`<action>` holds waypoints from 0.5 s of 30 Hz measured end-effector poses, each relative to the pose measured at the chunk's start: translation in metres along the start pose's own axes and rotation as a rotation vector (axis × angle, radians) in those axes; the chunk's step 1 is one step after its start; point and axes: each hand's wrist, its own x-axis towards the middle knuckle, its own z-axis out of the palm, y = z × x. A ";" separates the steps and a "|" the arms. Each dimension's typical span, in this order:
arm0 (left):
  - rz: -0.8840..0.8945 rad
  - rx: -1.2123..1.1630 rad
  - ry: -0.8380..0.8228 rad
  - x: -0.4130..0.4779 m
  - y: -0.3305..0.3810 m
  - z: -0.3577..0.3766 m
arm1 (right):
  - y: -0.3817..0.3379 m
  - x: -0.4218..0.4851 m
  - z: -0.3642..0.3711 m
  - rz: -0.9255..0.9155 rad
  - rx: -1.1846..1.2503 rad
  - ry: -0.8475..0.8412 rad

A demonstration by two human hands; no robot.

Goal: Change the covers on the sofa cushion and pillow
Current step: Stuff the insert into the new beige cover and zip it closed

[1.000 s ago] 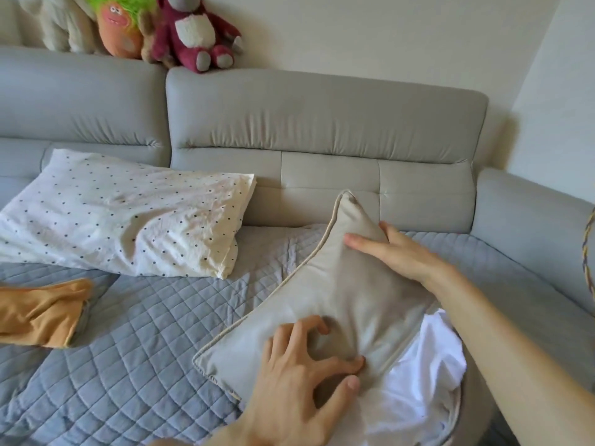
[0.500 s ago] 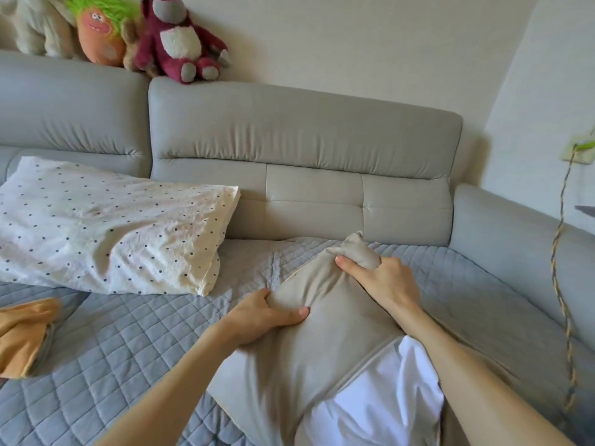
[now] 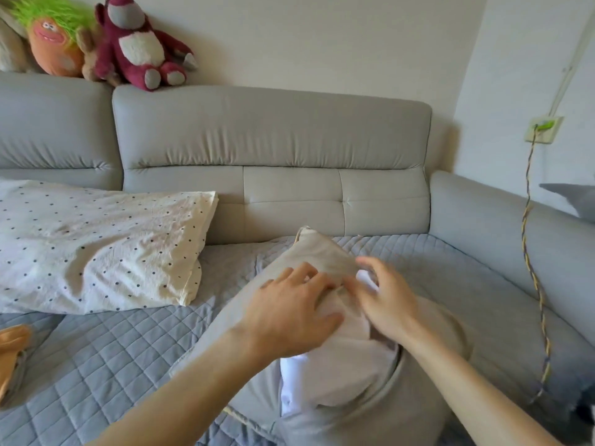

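Working the beige fabric cushion cover (image 3: 322, 252) off its white inner pad (image 3: 341, 365), the person has the cushion lying lengthwise on the grey quilted sofa seat (image 3: 106, 355), far corner pointing at the backrest, open end toward the body, likely so the pad can slide out toward them. The left hand (image 3: 289, 313) lies spread on the cover, fingers loosely curled on the cloth; its grip looks like a press rather than a pinch, probably to pin the fabric. The right hand (image 3: 386, 304) sits just beside it, fingers bent at the edge where white pad shows; whether they are clamped on cloth I cannot tell, as the frame is blurred there. The polka-dot white pillow (image 3: 96, 246) waits against the backrest to the left, well apart, its cover on. An orange cloth (image 3: 13, 349) lies at the left edge, possibly a replacement cover kept within reach.
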 end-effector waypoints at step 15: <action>0.099 0.671 0.062 0.110 0.016 -0.022 | -0.049 0.006 0.018 0.010 -0.364 -0.370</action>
